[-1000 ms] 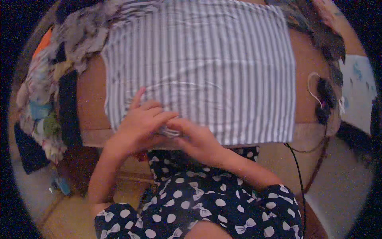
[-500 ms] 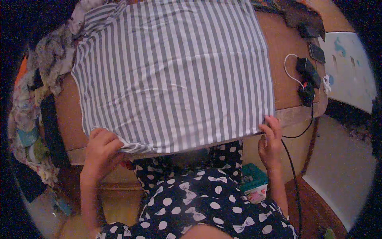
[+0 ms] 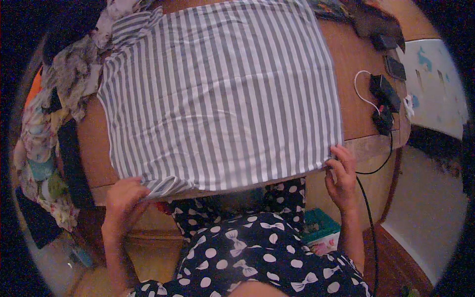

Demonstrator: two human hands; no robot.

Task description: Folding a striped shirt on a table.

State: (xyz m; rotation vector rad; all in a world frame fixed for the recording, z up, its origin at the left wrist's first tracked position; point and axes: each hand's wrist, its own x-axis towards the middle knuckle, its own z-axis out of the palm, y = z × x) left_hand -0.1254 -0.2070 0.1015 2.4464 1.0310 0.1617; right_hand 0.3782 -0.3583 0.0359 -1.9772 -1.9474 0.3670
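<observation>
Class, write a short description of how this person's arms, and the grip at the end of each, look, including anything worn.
The left sleeve and right sleeve are dark, printed with white spots and bows. The left forearm and right forearm are bare; no watch shows. The left grip and right grip are ungloved hands.
</observation>
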